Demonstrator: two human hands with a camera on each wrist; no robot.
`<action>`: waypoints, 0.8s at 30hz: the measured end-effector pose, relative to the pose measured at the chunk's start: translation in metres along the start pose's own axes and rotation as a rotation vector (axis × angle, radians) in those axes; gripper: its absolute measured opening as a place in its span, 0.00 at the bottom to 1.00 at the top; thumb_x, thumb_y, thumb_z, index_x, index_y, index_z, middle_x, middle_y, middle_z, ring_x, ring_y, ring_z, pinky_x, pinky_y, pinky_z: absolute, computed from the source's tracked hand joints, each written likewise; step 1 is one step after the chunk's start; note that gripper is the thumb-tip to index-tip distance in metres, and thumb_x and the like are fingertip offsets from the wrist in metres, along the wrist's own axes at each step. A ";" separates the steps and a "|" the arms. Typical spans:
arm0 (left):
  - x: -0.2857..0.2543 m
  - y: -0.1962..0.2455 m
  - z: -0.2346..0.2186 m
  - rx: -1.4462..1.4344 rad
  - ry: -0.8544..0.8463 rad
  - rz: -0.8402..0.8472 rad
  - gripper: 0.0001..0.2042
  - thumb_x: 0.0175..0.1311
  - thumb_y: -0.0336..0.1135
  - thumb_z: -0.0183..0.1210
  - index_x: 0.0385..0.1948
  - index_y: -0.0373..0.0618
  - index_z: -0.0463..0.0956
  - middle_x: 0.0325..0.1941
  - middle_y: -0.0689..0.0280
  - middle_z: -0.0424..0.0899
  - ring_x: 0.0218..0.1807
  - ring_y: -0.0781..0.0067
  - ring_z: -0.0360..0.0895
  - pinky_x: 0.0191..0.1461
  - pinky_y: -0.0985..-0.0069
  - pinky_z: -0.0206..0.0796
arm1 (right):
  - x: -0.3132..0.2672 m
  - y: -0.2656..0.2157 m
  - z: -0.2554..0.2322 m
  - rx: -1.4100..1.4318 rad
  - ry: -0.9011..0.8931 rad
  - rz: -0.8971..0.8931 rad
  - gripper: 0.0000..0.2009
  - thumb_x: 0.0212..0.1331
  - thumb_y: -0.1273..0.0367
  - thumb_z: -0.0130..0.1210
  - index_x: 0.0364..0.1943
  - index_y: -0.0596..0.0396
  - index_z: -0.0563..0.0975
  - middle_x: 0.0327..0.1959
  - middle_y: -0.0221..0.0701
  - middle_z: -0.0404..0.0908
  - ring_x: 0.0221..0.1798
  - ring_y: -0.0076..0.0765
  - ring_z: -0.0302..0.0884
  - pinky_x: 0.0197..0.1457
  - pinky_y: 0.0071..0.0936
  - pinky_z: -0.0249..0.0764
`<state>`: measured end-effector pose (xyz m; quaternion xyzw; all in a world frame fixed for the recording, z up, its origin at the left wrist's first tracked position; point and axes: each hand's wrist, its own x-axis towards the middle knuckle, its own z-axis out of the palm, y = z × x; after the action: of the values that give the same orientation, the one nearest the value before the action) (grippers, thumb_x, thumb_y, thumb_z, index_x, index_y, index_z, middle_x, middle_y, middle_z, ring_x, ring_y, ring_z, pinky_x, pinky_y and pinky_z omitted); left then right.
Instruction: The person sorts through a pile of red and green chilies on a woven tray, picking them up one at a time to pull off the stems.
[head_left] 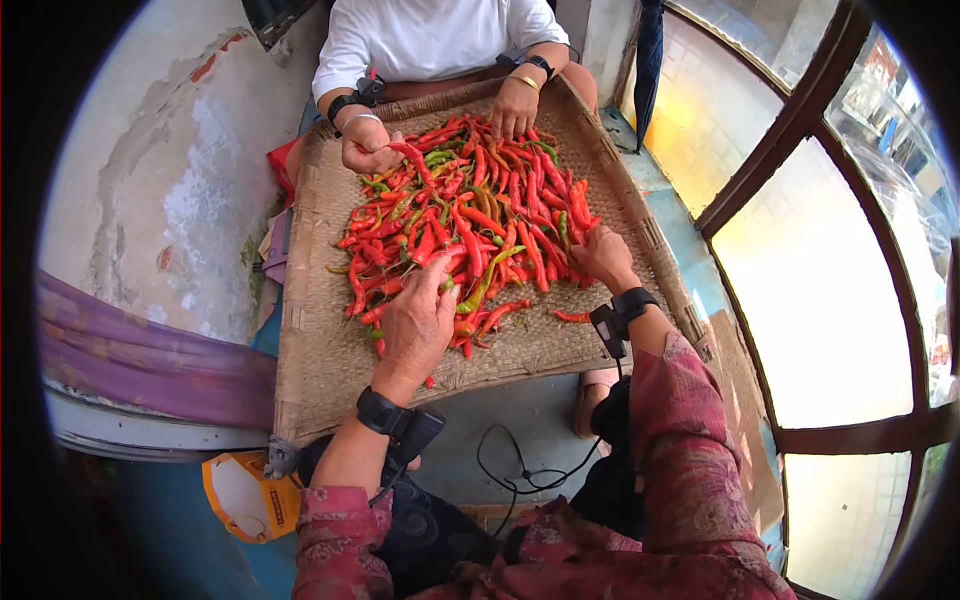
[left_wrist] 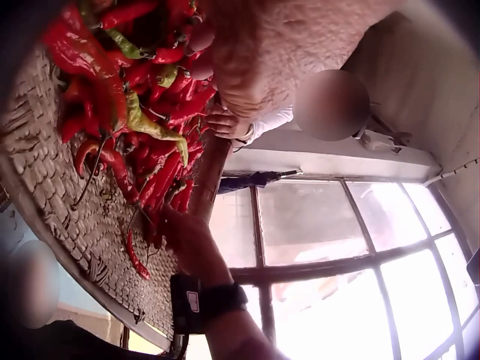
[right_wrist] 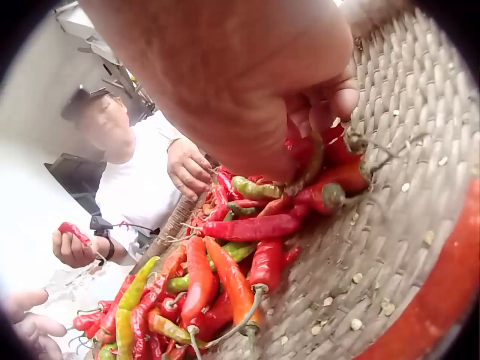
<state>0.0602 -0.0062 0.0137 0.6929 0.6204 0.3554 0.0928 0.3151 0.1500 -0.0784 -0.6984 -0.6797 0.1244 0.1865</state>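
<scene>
A large pile of chili peppers, mostly red with some green and orange, lies on a shallow woven tray. My left hand is over the near left part of the pile, thumb apart from its loosely extended fingers; in the left wrist view its fingertips show just at the peppers. At the pile's right edge, my right hand curls its fingers around red chili peppers. The palm partly hides them in the right wrist view. Several peppers with stems lie beside that hand.
Across the tray sits a person in a white shirt, one hand holding a red pepper, the other on the pile. Windows stand at right, a dark umbrella at the back. A cable lies on the floor.
</scene>
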 end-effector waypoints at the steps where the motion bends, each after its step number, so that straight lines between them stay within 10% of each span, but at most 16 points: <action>1: -0.001 -0.001 0.002 0.012 0.001 0.044 0.19 0.58 0.27 0.57 0.52 0.45 0.69 0.39 0.59 0.80 0.38 0.58 0.79 0.40 0.66 0.72 | 0.003 -0.003 -0.003 0.029 -0.126 -0.031 0.17 0.45 0.60 0.58 0.33 0.61 0.76 0.32 0.48 0.80 0.39 0.56 0.79 0.43 0.45 0.74; 12: -0.004 0.005 0.004 -0.036 -0.038 0.136 0.13 0.56 0.25 0.58 0.45 0.41 0.73 0.37 0.58 0.79 0.38 0.57 0.79 0.40 0.66 0.72 | -0.058 -0.063 -0.078 0.401 -0.594 -0.556 0.16 0.55 0.60 0.58 0.31 0.62 0.78 0.21 0.40 0.75 0.26 0.38 0.74 0.32 0.35 0.68; 13: -0.004 0.008 0.005 -0.016 0.022 0.208 0.15 0.56 0.25 0.58 0.46 0.42 0.72 0.38 0.59 0.79 0.40 0.58 0.78 0.41 0.66 0.72 | -0.064 -0.063 -0.075 0.412 -0.613 -0.656 0.20 0.62 0.53 0.52 0.30 0.59 0.76 0.18 0.26 0.69 0.24 0.24 0.66 0.28 0.27 0.64; 17: -0.006 0.002 0.011 0.058 -0.066 0.389 0.19 0.54 0.25 0.60 0.49 0.43 0.70 0.41 0.60 0.78 0.47 0.59 0.76 0.45 0.66 0.72 | -0.087 -0.082 -0.092 0.515 -0.943 -0.553 0.20 0.66 0.54 0.45 0.39 0.58 0.79 0.17 0.26 0.70 0.24 0.25 0.69 0.29 0.27 0.68; 24: -0.013 0.003 0.013 0.052 -0.172 0.274 0.16 0.54 0.30 0.61 0.45 0.43 0.71 0.33 0.56 0.80 0.37 0.56 0.79 0.37 0.64 0.72 | -0.058 -0.060 -0.087 0.583 -0.831 -0.420 0.21 0.67 0.52 0.44 0.35 0.57 0.78 0.18 0.23 0.70 0.22 0.21 0.68 0.26 0.24 0.67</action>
<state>0.0709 -0.0154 0.0014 0.8011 0.5188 0.2880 0.0780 0.2954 0.0847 0.0213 -0.3593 -0.7583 0.5330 0.1087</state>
